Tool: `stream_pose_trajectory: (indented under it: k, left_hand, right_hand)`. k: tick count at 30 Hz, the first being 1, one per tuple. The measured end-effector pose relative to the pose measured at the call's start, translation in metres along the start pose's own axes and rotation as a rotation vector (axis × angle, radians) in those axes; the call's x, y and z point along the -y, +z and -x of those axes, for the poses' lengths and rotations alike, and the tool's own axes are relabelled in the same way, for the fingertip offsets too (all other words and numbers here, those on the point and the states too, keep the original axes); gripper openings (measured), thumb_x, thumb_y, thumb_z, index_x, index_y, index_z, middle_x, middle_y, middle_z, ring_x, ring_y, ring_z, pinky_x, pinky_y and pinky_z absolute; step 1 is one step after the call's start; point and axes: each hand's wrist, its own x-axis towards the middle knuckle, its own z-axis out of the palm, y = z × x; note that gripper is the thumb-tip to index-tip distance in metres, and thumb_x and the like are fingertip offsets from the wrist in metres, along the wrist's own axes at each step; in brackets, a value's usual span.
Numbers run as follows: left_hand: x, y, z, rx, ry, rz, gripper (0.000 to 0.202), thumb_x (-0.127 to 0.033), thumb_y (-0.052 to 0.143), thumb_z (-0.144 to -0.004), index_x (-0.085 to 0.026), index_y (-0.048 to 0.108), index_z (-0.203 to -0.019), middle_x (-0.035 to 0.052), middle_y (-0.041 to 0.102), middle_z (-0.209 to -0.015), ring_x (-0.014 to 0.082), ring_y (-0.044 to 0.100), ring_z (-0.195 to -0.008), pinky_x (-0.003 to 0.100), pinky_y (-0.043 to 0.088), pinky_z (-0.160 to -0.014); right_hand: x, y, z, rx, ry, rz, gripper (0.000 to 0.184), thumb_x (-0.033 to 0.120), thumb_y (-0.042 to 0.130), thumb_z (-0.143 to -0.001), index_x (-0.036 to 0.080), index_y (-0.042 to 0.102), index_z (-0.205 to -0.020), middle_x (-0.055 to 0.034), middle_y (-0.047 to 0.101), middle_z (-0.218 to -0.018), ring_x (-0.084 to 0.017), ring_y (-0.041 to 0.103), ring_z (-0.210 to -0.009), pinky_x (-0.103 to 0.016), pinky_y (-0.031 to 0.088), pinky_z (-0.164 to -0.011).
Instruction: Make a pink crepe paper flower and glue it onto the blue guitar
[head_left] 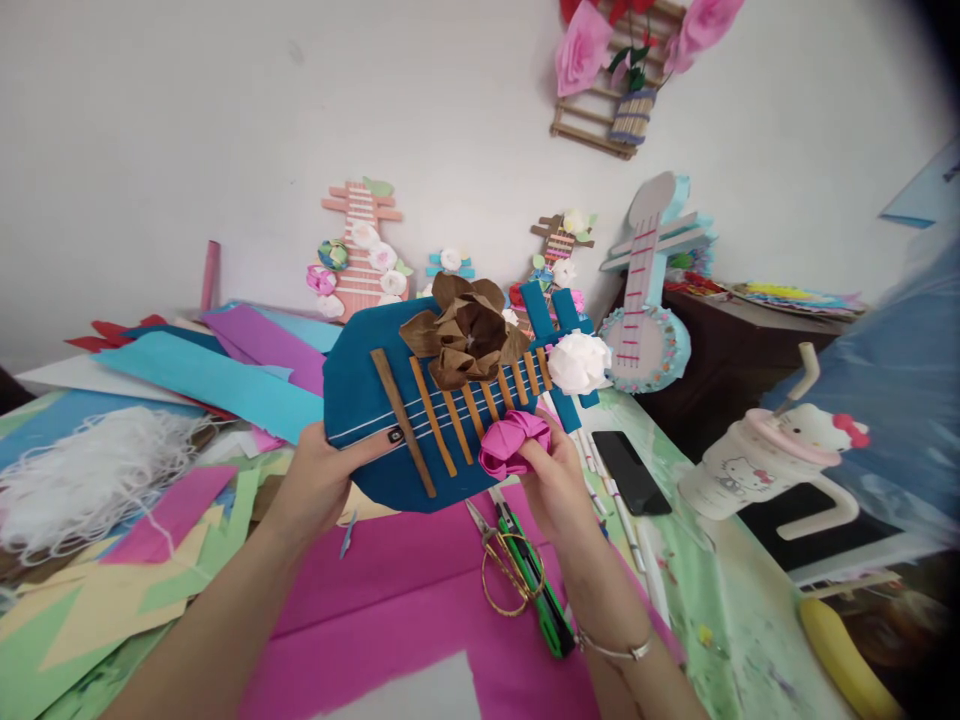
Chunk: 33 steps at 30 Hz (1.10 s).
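A blue paper lute (367, 385) with brown and orange strips and white strings is held up over the table, tilted with its neck to the right. My left hand (330, 475) grips its rounded left end, thumb on the front. My right hand (551, 475) is closed on a pink paper flower (510, 442) against the lute's lower edge; whether the flower is fixed there I cannot tell. A large brown paper flower (469, 330) sits on the upper edge, and a white paper flower (579, 363) is at the neck.
Gold scissors (499, 570) and a green utility knife (551, 610) lie on magenta paper (360, 620). To the right are a phone (630, 470), a cup with a straw (750, 465) and a banana (844, 655). White string (90, 480) and coloured paper (202, 380) lie left; finished lutes (645, 290) lean behind.
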Motion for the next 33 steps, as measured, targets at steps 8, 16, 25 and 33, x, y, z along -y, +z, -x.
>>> stream_pose_trajectory:
  k: [8,16,25,33]
  left_hand:
    - [-0.001,-0.001,0.005,-0.010,0.036,-0.056,0.050,-0.032,0.088,-0.053,-0.019,0.074,-0.100,0.0081,0.074,-0.104,0.0354,0.068,-0.099,0.048,0.058,-0.085]
    - [0.001,-0.004,0.008,0.016,0.098,-0.090,0.040,-0.028,0.084,-0.062,-0.020,0.074,-0.099,0.0050,0.074,-0.106,0.0303,0.068,-0.099,0.041,0.059,-0.085]
    - [-0.038,0.009,0.045,-0.206,0.219,-0.532,0.028,-0.041,0.080,-0.061,-0.018,0.076,-0.075,0.0015,0.074,-0.070,0.0232,0.069,-0.064,0.028,0.058,-0.053]
    - [-0.054,0.020,0.060,-0.193,0.373,-0.710,0.030,-0.040,0.071,-0.065,-0.019,0.062,-0.047,-0.0036,0.053,-0.038,0.0111,0.046,-0.036,0.019,0.039,-0.033]
  right_hand:
    - [-0.003,0.000,0.000,-0.027,-0.039,0.014,0.035,0.015,0.076,-0.055,0.020,0.055,-0.082,0.0079,0.061,-0.063,-0.009,0.054,-0.054,-0.021,0.047,-0.055]
    - [-0.001,-0.002,0.002,0.009,-0.070,-0.009,0.033,0.016,0.075,-0.054,0.021,0.054,-0.079,0.0065,0.058,-0.063,-0.009,0.053,-0.055,-0.022,0.047,-0.053]
    - [-0.002,-0.019,0.001,0.188,-0.049,0.040,0.037,0.015,0.081,-0.047,0.022,0.058,-0.075,0.0044,0.059,-0.067,-0.011,0.052,-0.057,-0.025,0.047,-0.056]
    - [-0.012,-0.013,0.001,0.211,-0.061,0.033,0.044,0.021,0.088,-0.043,0.022,0.059,-0.076,0.0055,0.059,-0.060,-0.010,0.053,-0.051,-0.022,0.046,-0.050]
